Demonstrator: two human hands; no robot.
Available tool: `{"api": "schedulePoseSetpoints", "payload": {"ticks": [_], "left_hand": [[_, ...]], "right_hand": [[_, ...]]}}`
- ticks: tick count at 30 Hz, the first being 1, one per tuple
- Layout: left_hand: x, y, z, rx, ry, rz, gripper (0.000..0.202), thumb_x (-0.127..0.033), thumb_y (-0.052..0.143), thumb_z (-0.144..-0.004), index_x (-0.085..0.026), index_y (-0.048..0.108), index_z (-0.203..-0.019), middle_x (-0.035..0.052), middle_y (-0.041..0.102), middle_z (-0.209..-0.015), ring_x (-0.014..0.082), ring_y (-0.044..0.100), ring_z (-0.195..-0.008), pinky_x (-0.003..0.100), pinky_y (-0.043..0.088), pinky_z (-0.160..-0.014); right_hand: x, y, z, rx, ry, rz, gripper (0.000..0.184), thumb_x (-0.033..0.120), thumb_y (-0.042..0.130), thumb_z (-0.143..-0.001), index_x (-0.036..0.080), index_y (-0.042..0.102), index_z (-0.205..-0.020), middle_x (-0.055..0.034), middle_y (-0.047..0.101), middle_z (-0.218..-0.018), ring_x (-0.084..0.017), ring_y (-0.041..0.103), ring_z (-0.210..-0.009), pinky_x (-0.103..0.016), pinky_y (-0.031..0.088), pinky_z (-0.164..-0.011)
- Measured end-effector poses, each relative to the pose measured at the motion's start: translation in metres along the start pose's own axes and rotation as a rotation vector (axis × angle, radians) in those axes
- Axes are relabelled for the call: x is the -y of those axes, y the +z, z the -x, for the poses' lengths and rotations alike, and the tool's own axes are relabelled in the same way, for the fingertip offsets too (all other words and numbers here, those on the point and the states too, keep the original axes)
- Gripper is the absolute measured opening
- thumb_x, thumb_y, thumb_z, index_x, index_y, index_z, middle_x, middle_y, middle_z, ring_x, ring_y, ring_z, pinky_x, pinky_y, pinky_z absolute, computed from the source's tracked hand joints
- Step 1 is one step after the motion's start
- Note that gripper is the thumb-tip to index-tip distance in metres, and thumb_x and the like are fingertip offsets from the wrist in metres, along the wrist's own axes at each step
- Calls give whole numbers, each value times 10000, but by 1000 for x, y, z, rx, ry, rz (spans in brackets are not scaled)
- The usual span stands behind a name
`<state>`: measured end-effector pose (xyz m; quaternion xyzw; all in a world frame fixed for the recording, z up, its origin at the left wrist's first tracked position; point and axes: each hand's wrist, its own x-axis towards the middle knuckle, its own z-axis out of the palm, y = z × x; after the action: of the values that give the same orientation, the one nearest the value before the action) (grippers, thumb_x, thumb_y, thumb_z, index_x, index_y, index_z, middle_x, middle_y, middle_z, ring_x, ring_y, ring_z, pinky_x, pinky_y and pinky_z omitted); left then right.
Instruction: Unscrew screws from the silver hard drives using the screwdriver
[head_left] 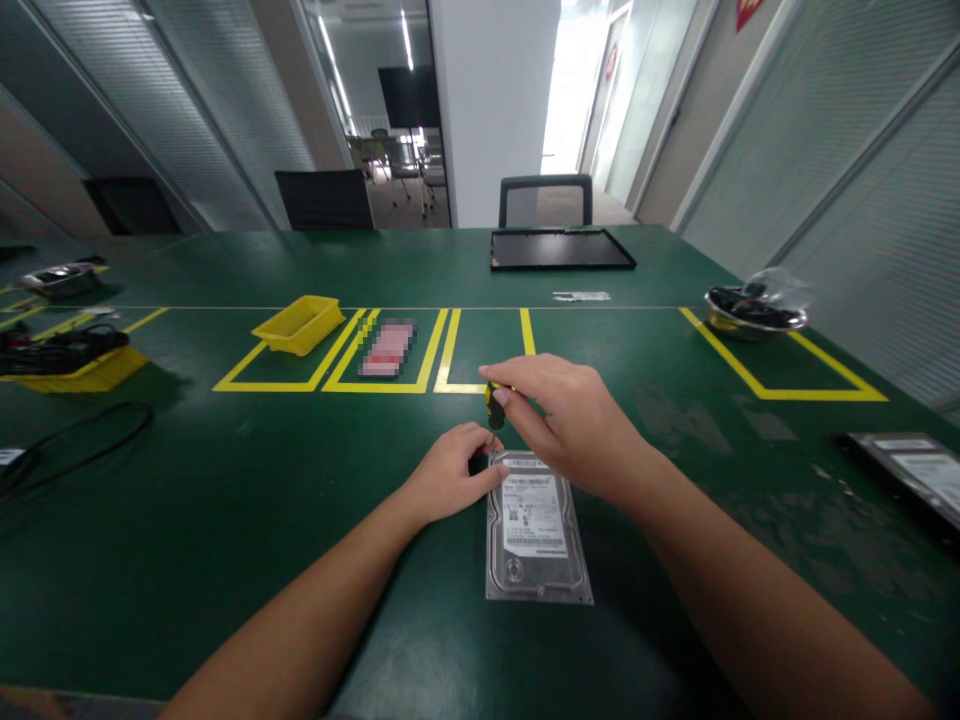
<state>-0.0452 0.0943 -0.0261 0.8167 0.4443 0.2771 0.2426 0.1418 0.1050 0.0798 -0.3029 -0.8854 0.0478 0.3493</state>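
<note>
Hard drive (536, 525), far corner beside clenched left hand (450, 480); right hand (571, 422) pinches yellow screwdriver (495, 406); metal bowl (731, 328) holds dark parts.

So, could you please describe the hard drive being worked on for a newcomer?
On the green table, look near the middle, just before the yellow taped boxes. A silver hard drive lies flat, white label up. Unlike the drive at the right edge, it has the left hand and the right hand's screwdriver at its far corner.
</note>
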Motion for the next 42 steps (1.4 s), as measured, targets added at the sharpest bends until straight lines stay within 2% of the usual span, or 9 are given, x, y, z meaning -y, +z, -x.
{"api": "schedulePoseSetpoints", "payload": {"ticks": [19, 30, 42], "left_hand": [[-1, 0, 5, -27, -62, -1, 177, -332, 677, -849, -162, 632, -866, 4, 576, -828, 169, 529, -769, 285, 386, -711], [0, 1, 5, -16, -62, 15, 181, -340, 671, -854, -165, 624, -864, 7, 588, -847, 171, 543, -791, 292, 395, -725], [-1, 2, 5, -24, -60, 1, 217, -381, 652, -865, -167, 625, -877, 16, 584, -848, 174, 535, -774, 294, 403, -719]], "right_hand": [[1, 2, -1, -4, 18, -33, 233, 190, 537, -936, 78, 688, -1074, -98, 708, -1011, -199, 642, -953, -337, 490, -876], [1, 2, -1, 5, 47, 52, 220, 242, 554, -931, 99, 690, -1027, -97, 683, -929, -207, 626, -892, -341, 486, -832], [4, 0, 0, -3, 72, 105, 288, 284, 478, -975, 115, 711, -976, -104, 671, -936, -202, 609, -898, -335, 470, -834]]}}
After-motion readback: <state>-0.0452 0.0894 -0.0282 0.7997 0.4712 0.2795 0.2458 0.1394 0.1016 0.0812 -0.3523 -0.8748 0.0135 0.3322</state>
